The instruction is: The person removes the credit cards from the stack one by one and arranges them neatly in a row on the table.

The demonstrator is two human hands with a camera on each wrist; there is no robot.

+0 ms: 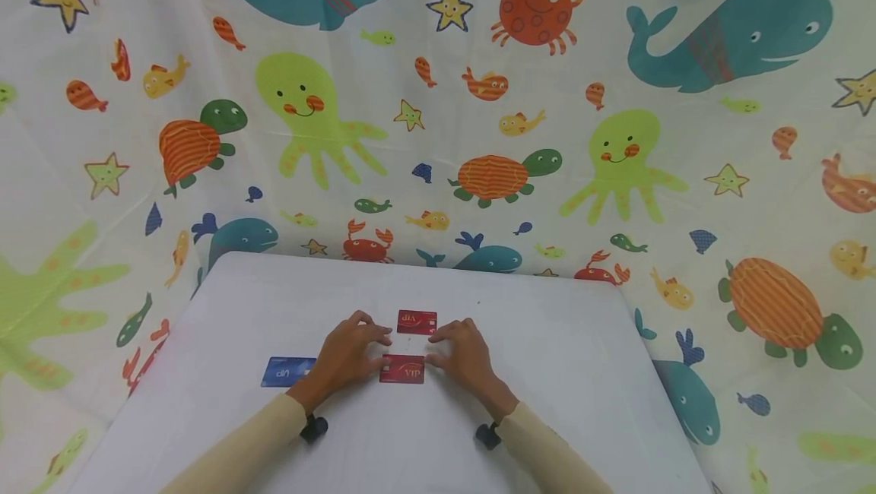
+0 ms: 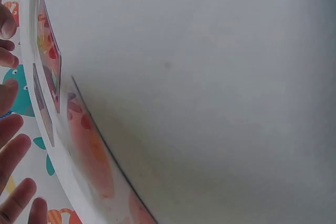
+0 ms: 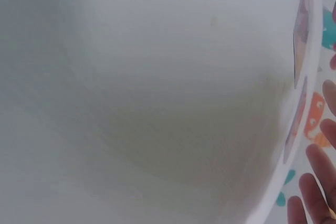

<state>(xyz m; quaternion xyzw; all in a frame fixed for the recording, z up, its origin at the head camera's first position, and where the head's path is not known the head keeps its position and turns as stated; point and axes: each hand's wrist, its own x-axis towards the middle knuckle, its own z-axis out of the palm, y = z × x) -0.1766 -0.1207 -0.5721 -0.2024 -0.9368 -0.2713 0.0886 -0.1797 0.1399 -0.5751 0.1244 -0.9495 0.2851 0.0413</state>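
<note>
The left hand (image 1: 349, 349) and the right hand (image 1: 468, 356) faced each other over the table, both relaxed, with fingers loosely bent and parted rather than closed round anything. Between their thumbs lay the near red card (image 1: 402, 370), flat, lettering across its face and a small chip toward its left end. The left thumb came to its left edge and the right thumb to its right edge; whether either one actually touched it could not be told. The far red card (image 1: 417, 322) lay just beyond, apart from the near one, between the two sets of fingertips, its chip toward the right end. Left of the left hand was the blue card (image 1: 284, 372), also flat, its right end partly covered by the wrist. In the wrist views the cards showed at a steep slant, glossy and reflecting coloured shapes. Each wrist carried a small black device (image 1: 315, 429), just by the end of a beige sleeve (image 1: 239, 441). The white table (image 1: 547, 349) had rounded far corners. Behind it and along its sides hung a pale curtain (image 1: 438, 114), printed with whales, crabs, octopuses, turtles, fish and stars.
</note>
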